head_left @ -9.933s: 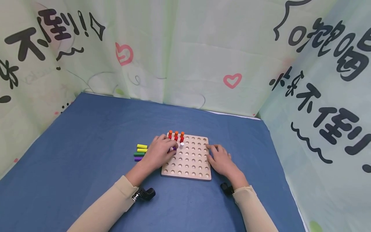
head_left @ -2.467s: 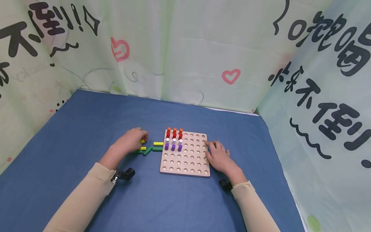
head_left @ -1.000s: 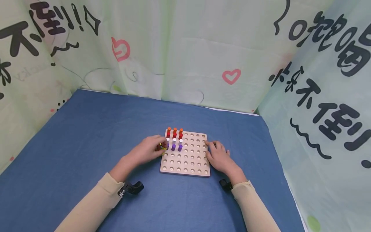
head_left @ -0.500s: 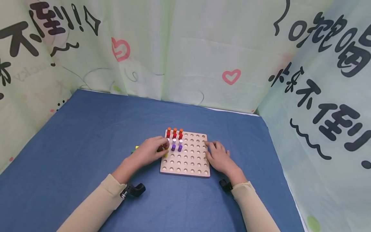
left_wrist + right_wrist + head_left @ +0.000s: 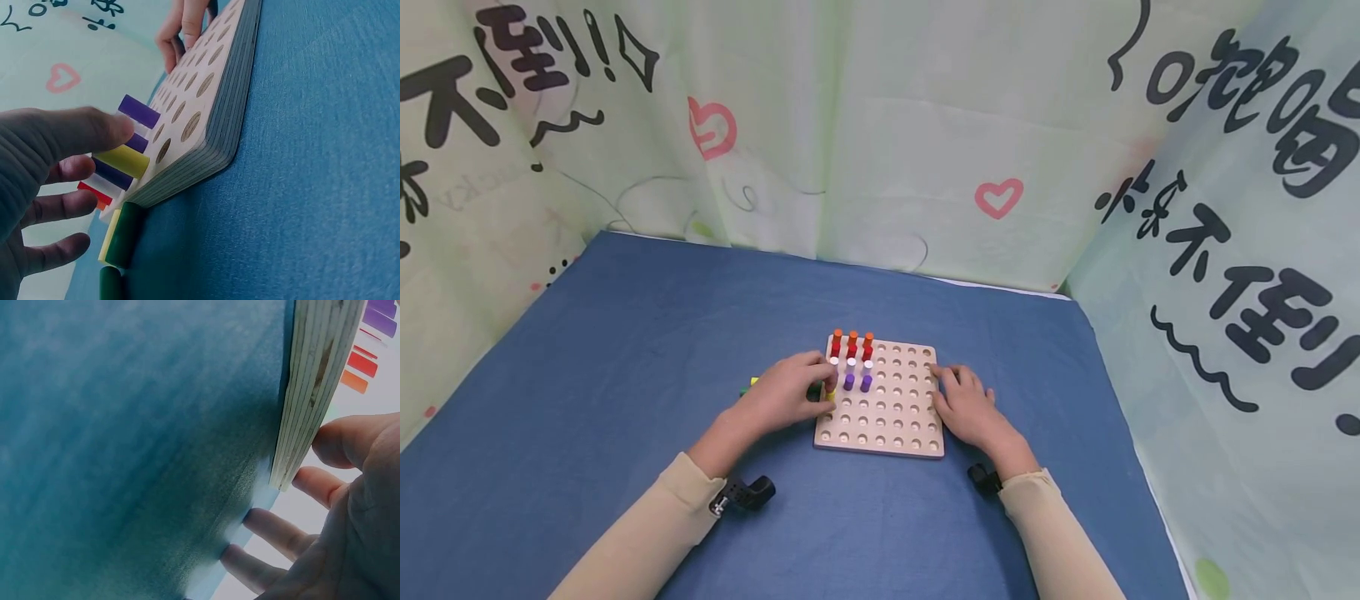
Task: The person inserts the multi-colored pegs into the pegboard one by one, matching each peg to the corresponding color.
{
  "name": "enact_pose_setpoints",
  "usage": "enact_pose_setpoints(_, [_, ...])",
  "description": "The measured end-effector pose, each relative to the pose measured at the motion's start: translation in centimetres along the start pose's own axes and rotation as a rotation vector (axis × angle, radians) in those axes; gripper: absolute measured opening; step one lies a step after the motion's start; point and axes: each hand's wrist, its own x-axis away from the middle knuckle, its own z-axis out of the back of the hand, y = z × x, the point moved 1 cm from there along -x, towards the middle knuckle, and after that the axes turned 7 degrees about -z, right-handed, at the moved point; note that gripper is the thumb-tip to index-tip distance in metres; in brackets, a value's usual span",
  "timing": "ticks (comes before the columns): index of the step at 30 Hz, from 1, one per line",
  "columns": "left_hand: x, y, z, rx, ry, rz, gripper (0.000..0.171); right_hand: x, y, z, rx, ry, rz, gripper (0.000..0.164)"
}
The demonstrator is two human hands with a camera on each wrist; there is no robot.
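A pale wooden pegboard [image 5: 882, 422] lies on the blue cloth. Upright pegs fill part of its left side: three orange [image 5: 853, 336], three red [image 5: 852, 352], white [image 5: 851, 365] and purple [image 5: 866, 382]. One yellow peg [image 5: 128, 160] stands in a hole in front of the purple ones. My left hand [image 5: 786, 389] is around this yellow peg, thumb and fingers spread apart; its thumb tip lies close beside it, contact unclear. My right hand [image 5: 973, 408] rests with its thumb and fingertips at the board's right edge, fingers fairly straight.
Loose green pegs [image 5: 124, 234] and a yellow peg [image 5: 110, 237] lie left of the board, mostly hidden by my left hand in the head view. A printed curtain [image 5: 895, 125] borders the blue-covered table [image 5: 700, 292] at the back and sides.
White and purple pegs were set in rows over the earlier frames. My left hand then brought a yellow peg to the board's left column; its thumb has now moved off it. The right hand stays put.
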Motion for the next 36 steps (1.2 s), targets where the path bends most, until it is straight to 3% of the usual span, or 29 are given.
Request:
enact_pose_setpoints(5, [-0.1,-0.3,0.1,0.020,-0.005,0.005,0.027,-0.1,0.0,0.1,0.007,-0.003,-0.004,0.051])
enact_pose_setpoints(11, [-0.4,-0.8,0.9,0.075,0.043,0.049,0.041,0.0,0.0,0.0,0.012,0.001,0.000,0.051])
enact_pose_setpoints(15, [-0.6,-1.4,1.4,0.038,0.050,0.065,0.030,-0.1,0.1,0.0,0.010,0.005,0.001,0.051])
enact_pose_setpoints(19, [-0.9,-2.1,1.7,-0.021,0.024,0.081,0.020,-0.2,0.2,-0.2,0.016,0.015,0.006,0.051])
enact_pose_setpoints(36, [-2.3,-3.5,0.8,-0.078,-0.132,0.175,0.019,-0.2,0.4,-0.3,0.008,0.023,0.010,0.050])
